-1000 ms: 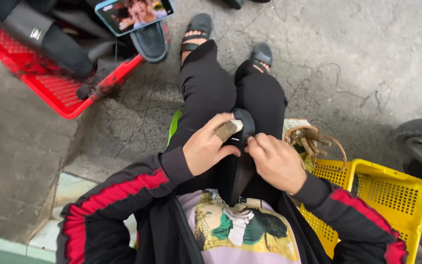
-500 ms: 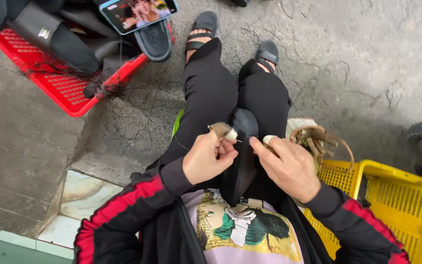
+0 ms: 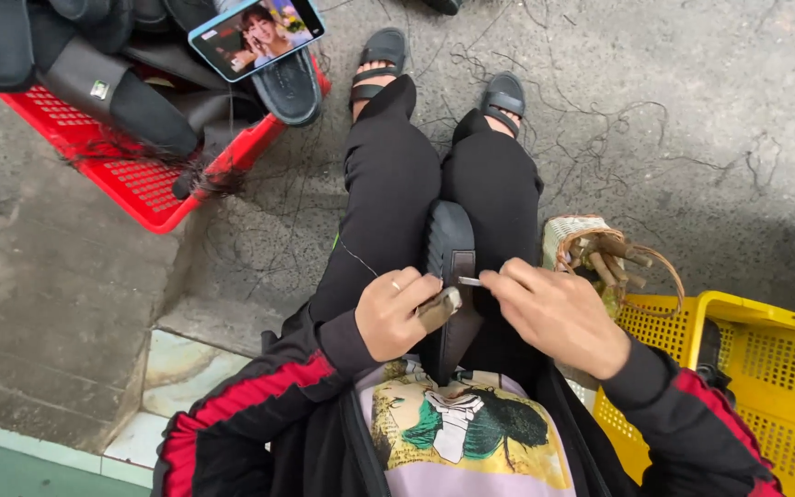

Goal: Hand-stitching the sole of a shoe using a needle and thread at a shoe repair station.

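A black sandal (image 3: 448, 244) lies upright on my lap between my thighs. My left hand (image 3: 396, 315) is closed around a small tan tool (image 3: 441, 304), pressed against the sandal's left edge. My right hand (image 3: 558, 313) pinches a thin metal needle (image 3: 469, 282) whose tip points left at the sandal's strap. A fine thread (image 3: 359, 258) runs from my left hand across my left thigh. Both hands are close together over the sandal.
A small woven basket (image 3: 568, 235) with wooden-handled tools stands by my right leg, and a yellow crate (image 3: 766, 368) beside it. A red crate (image 3: 131, 179) holding black footwear sits at upper left, with a lit phone (image 3: 255, 32) on top. Loose threads litter the concrete.
My left hand has turned and dropped lower, bringing the tan tool down against the sandal. My right hand has opened its pinch outward, so the needle now shows between the hands.
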